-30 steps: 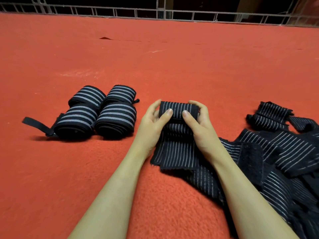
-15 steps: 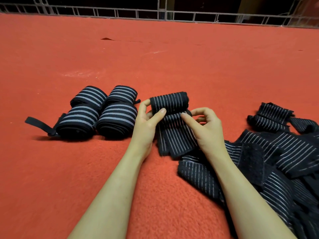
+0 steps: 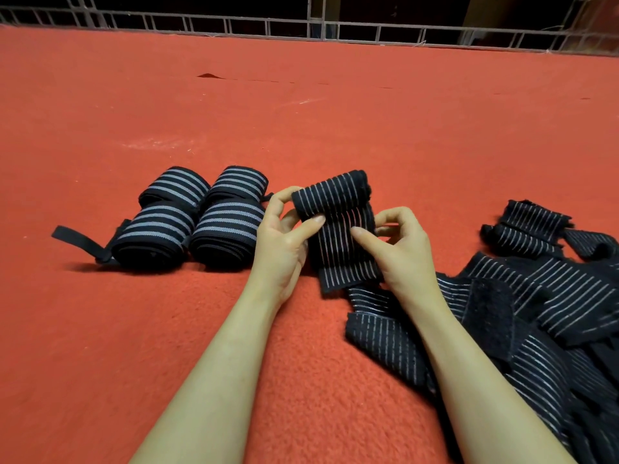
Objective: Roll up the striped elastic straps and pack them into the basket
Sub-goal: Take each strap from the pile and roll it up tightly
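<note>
At centre frame, a person's left hand (image 3: 284, 242) and right hand (image 3: 400, 249) pinch a half-rolled striped strap (image 3: 338, 226) above the red carpet (image 3: 301, 128), fingers curled round its coil and hanging tail. Four finished rolls (image 3: 197, 216) sit at left; loose straps (image 3: 536, 313) are heaped lower right. The soft, springy, light fabric is probably best gripped at the coil's ends. No basket shows.

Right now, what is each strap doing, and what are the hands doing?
Strap in hand: partly rolled, lifted, tail hanging down.
Left hand: grips the roll's left end.
Right hand: fingers pinch the strap's right edge.
Four rolled straps: finished, side by side on the red carpet.
Loose end: sticks out flat from the front-left roll.
Strap pile: unrolled, heaped on the right.
Basket: not in view.
</note>
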Demonstrator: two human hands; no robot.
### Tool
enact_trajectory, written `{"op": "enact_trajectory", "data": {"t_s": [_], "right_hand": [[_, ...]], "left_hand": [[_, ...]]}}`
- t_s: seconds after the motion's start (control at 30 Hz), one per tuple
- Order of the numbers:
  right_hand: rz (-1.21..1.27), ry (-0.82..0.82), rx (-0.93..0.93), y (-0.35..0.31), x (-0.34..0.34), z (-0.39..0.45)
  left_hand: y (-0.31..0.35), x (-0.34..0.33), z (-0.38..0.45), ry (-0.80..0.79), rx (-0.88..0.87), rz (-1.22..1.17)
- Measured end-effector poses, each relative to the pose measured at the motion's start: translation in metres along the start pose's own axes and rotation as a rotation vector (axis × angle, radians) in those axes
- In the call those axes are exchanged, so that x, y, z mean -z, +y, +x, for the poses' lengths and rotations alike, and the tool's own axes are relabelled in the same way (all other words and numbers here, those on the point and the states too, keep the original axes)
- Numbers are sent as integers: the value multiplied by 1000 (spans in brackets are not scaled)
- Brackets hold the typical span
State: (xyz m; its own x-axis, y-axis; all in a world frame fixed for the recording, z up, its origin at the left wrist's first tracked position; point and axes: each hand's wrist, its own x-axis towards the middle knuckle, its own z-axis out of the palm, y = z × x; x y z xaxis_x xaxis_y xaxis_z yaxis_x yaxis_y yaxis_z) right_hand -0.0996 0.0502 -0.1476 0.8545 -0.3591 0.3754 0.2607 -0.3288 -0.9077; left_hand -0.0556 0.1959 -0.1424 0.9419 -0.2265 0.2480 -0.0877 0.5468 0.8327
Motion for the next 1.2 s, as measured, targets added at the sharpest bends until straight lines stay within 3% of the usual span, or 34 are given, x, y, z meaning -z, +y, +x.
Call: {"op": "enact_trajectory", "data": {"t_s": [0.17,0.4,0.53,0.7,0.9,1.03,1.2], "right_hand": [[154,-156,-11,-6,-4,-3],[325,-73,-70,-14,-1,-2],[336,-92,-75,-10,-1,0],[379,-189,-87,-9,-1,0],[457,-231,-150,-7,-1,1],[475,-152,-143,-6,0,3],[391,-187,-48,-3,-1,0]], "left_hand": [[-2,2,1,-24,-36,45],[-4,2,-2,-43,-44,166],[-2,3,1,-49,43,145],[-5,1,0,-10,6,341],[-1,7,2,-3,52,167],[-6,5,3,-35,44,156],[-10,0,2,103,112,128]]}}
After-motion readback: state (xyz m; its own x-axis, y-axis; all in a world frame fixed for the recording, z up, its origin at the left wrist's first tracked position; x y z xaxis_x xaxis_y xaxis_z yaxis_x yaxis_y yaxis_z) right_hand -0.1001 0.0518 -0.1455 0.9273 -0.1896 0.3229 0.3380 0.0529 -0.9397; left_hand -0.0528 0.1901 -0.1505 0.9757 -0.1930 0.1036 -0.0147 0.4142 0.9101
